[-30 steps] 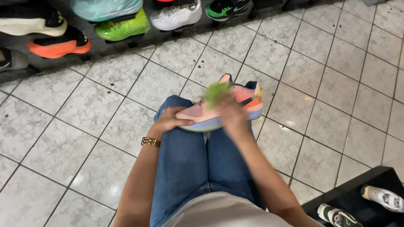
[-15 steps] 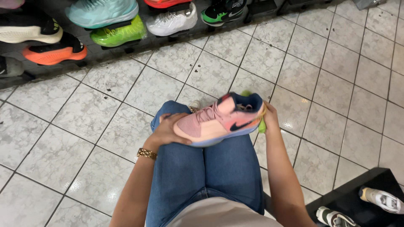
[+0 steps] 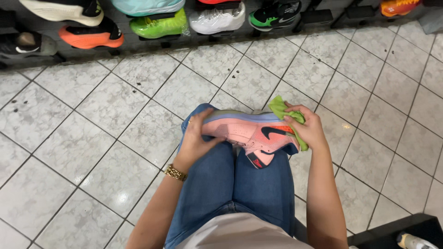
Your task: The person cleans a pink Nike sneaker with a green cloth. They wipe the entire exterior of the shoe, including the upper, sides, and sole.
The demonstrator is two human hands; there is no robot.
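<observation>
A pink sneaker (image 3: 251, 133) with a pale blue sole and dark heel lies on its side across my knees, sole turned away from me. My left hand (image 3: 196, 138) grips its toe end; a gold bracelet (image 3: 175, 173) sits on that wrist. My right hand (image 3: 307, 129) holds a bright green cloth (image 3: 282, 107) pressed against the heel end of the sneaker. I sit in blue jeans (image 3: 230, 184) over a tiled floor.
A low dark shelf along the top holds several shoes: an orange one (image 3: 90, 39), a lime green one (image 3: 157, 25), a white one (image 3: 217, 20), a green and black one (image 3: 274, 14). A dark box (image 3: 397, 233) with a white shoe lies at the bottom right.
The sneaker has been turned from upright on its side view to sole facing away. My right hand with the green cloth has moved from behind the shoe to its heel end.
</observation>
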